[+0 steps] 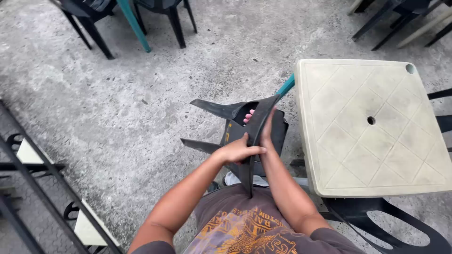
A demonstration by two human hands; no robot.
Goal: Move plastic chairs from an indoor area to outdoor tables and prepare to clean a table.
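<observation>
Both your hands clench a black plastic chair (235, 124), tipped sideways above the concrete floor (117, 94): left hand (239, 151) on its edge, right hand (263, 131) inside. A beige tabletop (376, 127) crowds your right.

tables 1 (376, 127) | held black chairs 1 (245, 127) | hands 2 (238, 151)

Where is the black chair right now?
In the head view the black chair is mid-frame, gripped by the left hand and right hand, just left of the beige table, over the concrete floor.

Black plastic chair (235, 127) tipped, legs pointing left.
</observation>
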